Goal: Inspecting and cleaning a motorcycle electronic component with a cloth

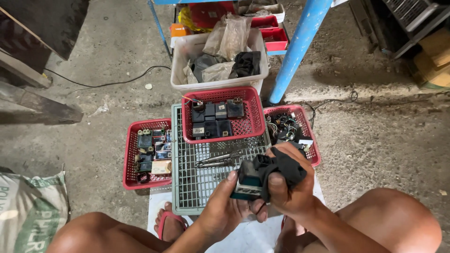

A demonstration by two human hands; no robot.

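My left hand [224, 206] holds a small dark box-shaped electrical part [248, 180] from below, thumb on its side. Over the part's right side my right hand [288, 192] presses a black cloth [283, 167]. Both hands hover above the near edge of a grey plastic grid crate [187, 187], turned upside down, on which lie two metal screw-like tools [218, 159]. A red basket [253, 122] holding several similar dark box parts rests on the crate's far end.
Left of the crate stands a red basket [129, 164] of small parts, and right of it another red basket [311, 140] with wired parts. Behind are a white tub [180, 70] of bags, a blue post [300, 47], a sack [28, 211] and my knees.
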